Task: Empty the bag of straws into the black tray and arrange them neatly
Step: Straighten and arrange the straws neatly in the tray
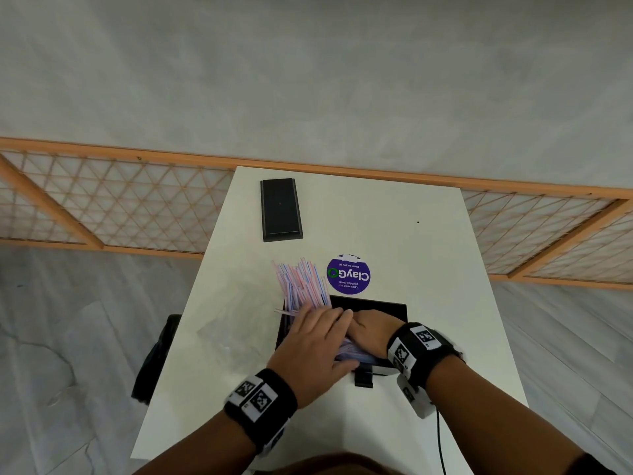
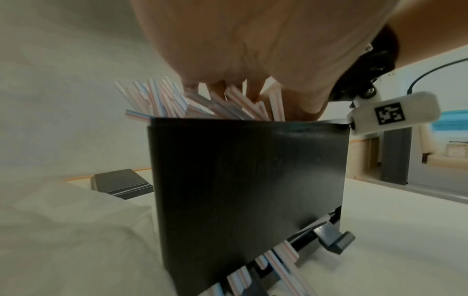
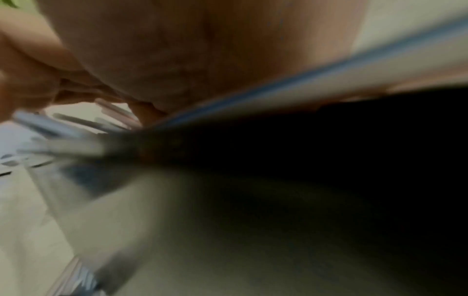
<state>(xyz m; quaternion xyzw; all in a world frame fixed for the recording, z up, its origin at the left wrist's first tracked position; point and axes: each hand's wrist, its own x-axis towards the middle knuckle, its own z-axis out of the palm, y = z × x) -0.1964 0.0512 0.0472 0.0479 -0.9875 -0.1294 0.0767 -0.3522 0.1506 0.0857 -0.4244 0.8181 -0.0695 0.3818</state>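
Note:
The black tray (image 1: 376, 305) stands near the front of the white table; in the left wrist view its dark wall (image 2: 248, 180) fills the middle. Striped pink and blue straws (image 1: 301, 286) fan out over its far left corner, tilted and uneven. My left hand (image 1: 318, 334) lies over the straws with fingers stretched, fingertips (image 2: 228, 88) pushing among the straws (image 2: 162, 100). My right hand (image 1: 368, 329) is inside the tray, its fingers curled round straws under the left fingers. The right wrist view is blurred. A few straw ends (image 2: 281, 258) poke out at the tray's bottom slot.
A clear plastic bag (image 1: 233, 334) lies flat left of the tray. A black lid (image 1: 281, 209) rests at the table's far left, and a round purple sticker (image 1: 348, 274) sits behind the tray. A dark chair (image 1: 156, 358) stands at the table's left edge.

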